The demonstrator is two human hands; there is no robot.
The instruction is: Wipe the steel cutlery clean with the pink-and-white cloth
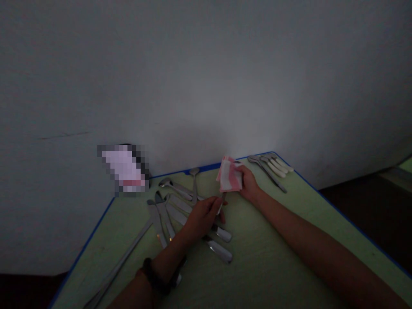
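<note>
My left hand [203,216], with a dark band at the wrist, is closed around the handle of a piece of metal cutlery [220,208]. Its upper end disappears into a folded pink-and-white cloth [230,177], so its kind cannot be told. The cloth is gripped by my right hand [250,182], fingers closed and partly hidden behind it. Beneath and beside my left hand lie several large metal spoons and other shiny cutlery [175,210], partly covered by my forearm. A metal spoon [194,182] lies upright in view behind them, near the wall.
At the table's back right corner lie long metal cutlery [268,174] and several white-handled pieces [277,167]. Metal tongs or long sticks [124,259] stretch along the left. A blurred-out device [124,167] leans at the wall [206,86]. The green table [277,257] has blue edges.
</note>
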